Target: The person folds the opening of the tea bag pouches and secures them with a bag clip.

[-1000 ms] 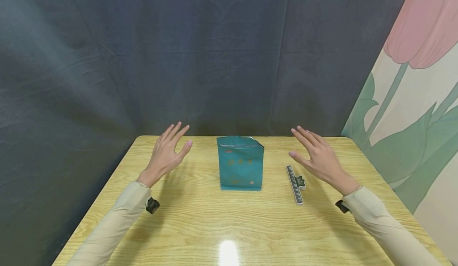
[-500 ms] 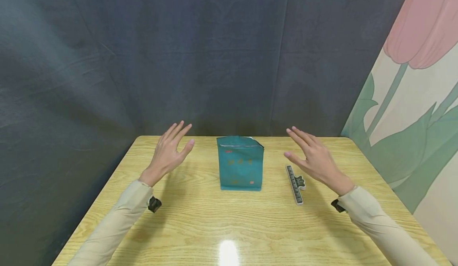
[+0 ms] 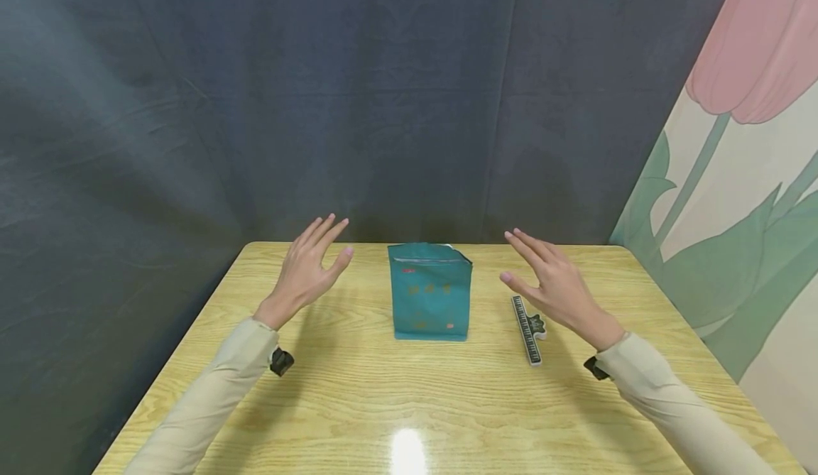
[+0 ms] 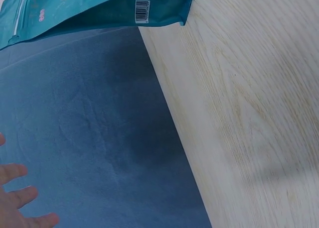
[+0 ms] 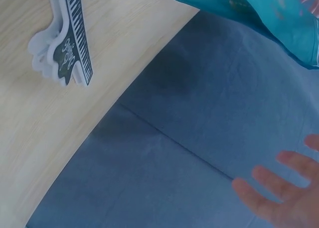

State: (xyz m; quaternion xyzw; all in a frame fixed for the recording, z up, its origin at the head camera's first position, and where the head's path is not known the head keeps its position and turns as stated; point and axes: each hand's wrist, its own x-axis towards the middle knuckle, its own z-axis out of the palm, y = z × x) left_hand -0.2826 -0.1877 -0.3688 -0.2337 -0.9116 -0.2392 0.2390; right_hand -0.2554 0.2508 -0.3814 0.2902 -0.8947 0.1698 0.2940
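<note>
A teal pouch bag (image 3: 430, 301) with a zip strip along its top stands upright near the far side of the table. To its right lies a black-and-white bag clip (image 3: 527, 329) with a piano-key pattern; its scalloped handle shows in the right wrist view, where the clip (image 5: 72, 39) rests on the wood. My left hand (image 3: 303, 269) is raised left of the pouch, fingers spread and holding nothing. On the other side my right hand (image 3: 562, 287) hovers over the table between pouch and clip, fingers straight. Both hands are apart from the pouch and the clip.
The wooden table (image 3: 396, 390) spans the lower view, its far edge just behind the pouch. A dark blue-grey curtain (image 3: 371, 106) hangs behind and along the left. At the right is a wall (image 3: 722, 248) painted with a pink tulip.
Both hands have drifted slightly inward toward the pouch, the left to the right and the right to the left. The pouch and the clip have stayed in place.
</note>
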